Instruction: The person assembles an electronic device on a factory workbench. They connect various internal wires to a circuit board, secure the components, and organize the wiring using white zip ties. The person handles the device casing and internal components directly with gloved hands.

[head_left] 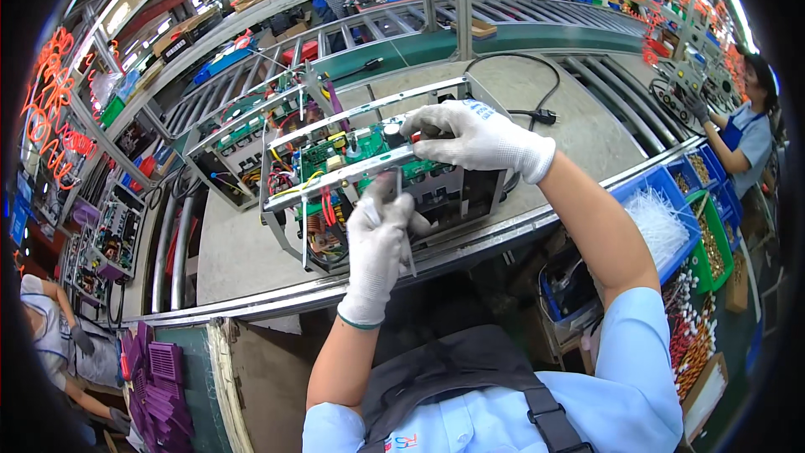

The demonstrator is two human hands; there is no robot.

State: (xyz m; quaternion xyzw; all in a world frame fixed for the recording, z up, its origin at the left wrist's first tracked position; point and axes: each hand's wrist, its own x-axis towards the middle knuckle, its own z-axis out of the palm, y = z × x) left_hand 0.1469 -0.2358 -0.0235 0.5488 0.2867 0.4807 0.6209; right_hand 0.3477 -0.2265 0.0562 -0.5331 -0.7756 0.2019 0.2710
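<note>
An open metal chassis (289, 193) with a green circuit board (340, 149), coloured wires and a silver top rail (335, 178) stands on the workbench in front of me. My right hand (478, 138), in a white glove, reaches over the rail from the right. Its thumb and fingers curl together above the board; what is between them is hidden. Lower down, at the near side of the chassis, my left hand (377, 235) is closed and slightly blurred. A thin white strip, seemingly a cable tie (408, 256), sticks out of its grip. Another white tie (303, 231) hangs at the chassis's left end.
Behind stands a second chassis (222, 164). A black power cord (545, 116) loops across the bench. To my right are a blue bin of white cable ties (658, 222) and a green bin (713, 243) of small parts. Roller conveyors (608, 105) flank the bench; co-workers sit on both sides.
</note>
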